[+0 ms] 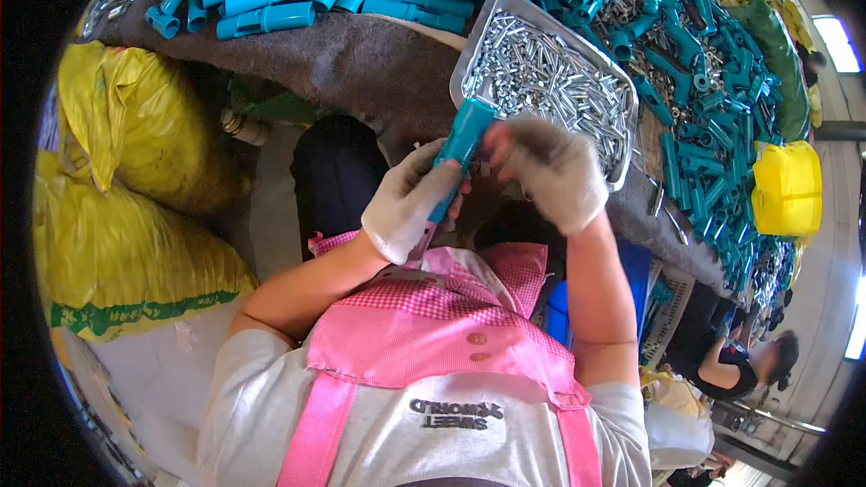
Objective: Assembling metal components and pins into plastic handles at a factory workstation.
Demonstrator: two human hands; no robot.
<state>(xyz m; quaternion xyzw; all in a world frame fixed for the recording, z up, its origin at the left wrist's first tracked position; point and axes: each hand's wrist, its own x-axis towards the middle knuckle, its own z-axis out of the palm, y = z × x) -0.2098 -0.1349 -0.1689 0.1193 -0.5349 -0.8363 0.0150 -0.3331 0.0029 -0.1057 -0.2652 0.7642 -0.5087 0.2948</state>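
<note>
A teal plastic tubular part [467, 133] is gripped in my gloved left hand [406, 203], with its far end tilted up toward the tray. The fingers wrap round its lower half. My gloved right hand [557, 171] is just right of the tube, its fingertips close to it and smeared by motion. Whether anything is between those fingers cannot be made out. Directly beyond both hands a metal tray [473, 41] holds many small silvery metal pins [559, 72]. The tube's upper end overlaps the tray's near left corner.
A brown cloth [361, 63] covers the bench, with heaps of teal parts [271, 18] at the back and right. Yellow sacks [135, 234] stand at the left. A yellow bundle [787, 188] lies far right. A blue bin [636, 280] is below; another person [735, 370] is at lower right.
</note>
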